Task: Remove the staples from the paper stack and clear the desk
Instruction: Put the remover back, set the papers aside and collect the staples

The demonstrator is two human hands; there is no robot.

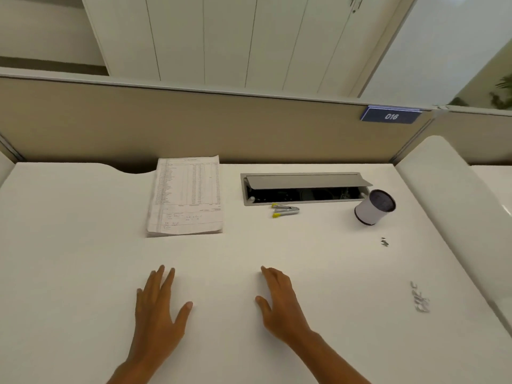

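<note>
Head view, looking forward and down, desk (83,259) close

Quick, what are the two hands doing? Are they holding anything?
Left hand: open, flat on the desk, holding nothing.
Right hand: open, flat on the desk, holding nothing.

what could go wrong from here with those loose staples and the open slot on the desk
1. The loose staples lie near the desk's right edge; a careless sweep by the right hand could likely push them off.
2. The smaller staple bits are easy to miss.
3. The staple remover sits right beside the open cable tray; a nudge could tip it in.
</note>
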